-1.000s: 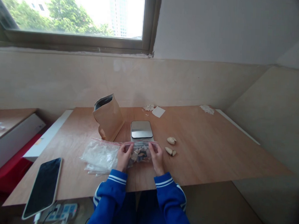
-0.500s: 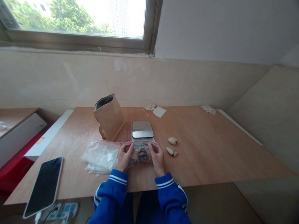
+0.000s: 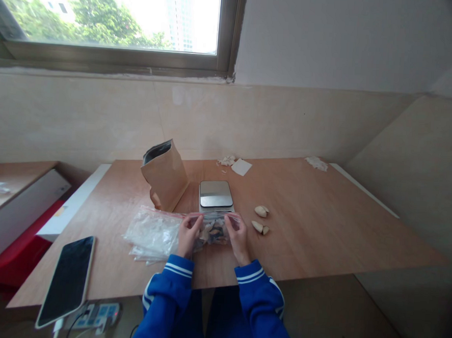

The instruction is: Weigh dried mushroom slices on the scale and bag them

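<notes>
Between my hands is a clear zip-lock bag (image 3: pixel 215 230) with a red-edged seal, holding dark and tan dried pieces. My left hand (image 3: pixel 189 234) pinches the seal strip near its left part. At the right part, my right hand (image 3: pixel 237 236) pinches the same strip between thumb and fingers. Just behind the bag lies a small digital scale (image 3: pixel 216 194) with a shiny plate, bare on top. A stack of flat clear zip-lock bags (image 3: pixel 153 233) lies against my left hand's side. Several pale, shell-like pieces (image 3: pixel 259 227) rest on the table right of my right hand.
An open brown paper pouch (image 3: pixel 167 178) stands behind the bag stack. White paper (image 3: pixel 242 167) and crumpled scraps (image 3: pixel 227 161) lie at the back, more tissue (image 3: pixel 316 163) at back right. A tablet (image 3: pixel 66 279) sits at the left front edge, above a power strip (image 3: pixel 100 314).
Both hands stay pinched on the bag's seal with almost no movement. The view has tilted very slightly.
</notes>
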{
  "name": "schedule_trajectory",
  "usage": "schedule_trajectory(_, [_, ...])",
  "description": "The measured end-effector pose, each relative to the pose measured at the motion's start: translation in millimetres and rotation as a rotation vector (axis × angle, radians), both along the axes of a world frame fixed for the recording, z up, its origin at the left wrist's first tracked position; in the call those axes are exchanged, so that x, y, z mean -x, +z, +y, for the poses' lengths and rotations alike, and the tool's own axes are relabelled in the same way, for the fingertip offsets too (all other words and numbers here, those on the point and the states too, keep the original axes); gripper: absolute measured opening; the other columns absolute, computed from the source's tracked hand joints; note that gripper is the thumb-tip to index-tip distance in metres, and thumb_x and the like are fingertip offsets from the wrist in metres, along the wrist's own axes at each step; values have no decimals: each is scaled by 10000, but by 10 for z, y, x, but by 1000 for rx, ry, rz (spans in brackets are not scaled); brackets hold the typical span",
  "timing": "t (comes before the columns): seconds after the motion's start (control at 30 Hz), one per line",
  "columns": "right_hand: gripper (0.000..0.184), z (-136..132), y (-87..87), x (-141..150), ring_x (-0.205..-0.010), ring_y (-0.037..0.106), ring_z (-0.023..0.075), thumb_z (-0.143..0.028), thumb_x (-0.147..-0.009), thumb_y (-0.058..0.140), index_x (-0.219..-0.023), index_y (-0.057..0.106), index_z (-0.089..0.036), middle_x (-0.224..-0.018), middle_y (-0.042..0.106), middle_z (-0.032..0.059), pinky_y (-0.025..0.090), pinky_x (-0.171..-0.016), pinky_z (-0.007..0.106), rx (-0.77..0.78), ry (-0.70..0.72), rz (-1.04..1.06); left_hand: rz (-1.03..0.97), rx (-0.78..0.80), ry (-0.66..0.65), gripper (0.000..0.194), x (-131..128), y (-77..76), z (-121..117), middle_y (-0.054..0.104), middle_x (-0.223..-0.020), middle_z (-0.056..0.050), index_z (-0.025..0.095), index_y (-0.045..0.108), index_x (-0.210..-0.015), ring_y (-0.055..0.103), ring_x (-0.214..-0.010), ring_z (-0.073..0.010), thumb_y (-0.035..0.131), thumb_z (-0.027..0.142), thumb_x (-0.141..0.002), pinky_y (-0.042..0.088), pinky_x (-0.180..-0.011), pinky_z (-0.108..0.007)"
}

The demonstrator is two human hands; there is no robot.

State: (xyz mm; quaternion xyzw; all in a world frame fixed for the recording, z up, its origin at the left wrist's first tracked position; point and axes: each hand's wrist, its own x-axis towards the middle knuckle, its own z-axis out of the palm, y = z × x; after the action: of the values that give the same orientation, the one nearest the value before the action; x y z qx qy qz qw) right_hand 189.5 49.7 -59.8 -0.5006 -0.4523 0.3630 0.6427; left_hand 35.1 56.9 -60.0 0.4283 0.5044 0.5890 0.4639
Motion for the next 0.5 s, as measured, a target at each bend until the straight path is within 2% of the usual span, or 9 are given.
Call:
schedule_trajectory(0.17, [254,14,-9,18,-862,662,206,-390,-788,677,-894,669,-160,-899,698,66,535,-812,339,-2,41,24,-66,125,-40,386,-15,77,-27,715,-753,-76,110,728,-844,635,-684,-161,759,453,-669,476,-625,-250])
schedule_trajectory(0.5, [263,36,-28,5,-812,659,198,-415,-782,673,-860,669,-164,-846,694,51,542,-770,333,6,49,11,-56,108,-38,387,-21,84,-20,730,-809,-99,110,737,-866,649,-717,-169,760,446,-675,489,-659,-262])
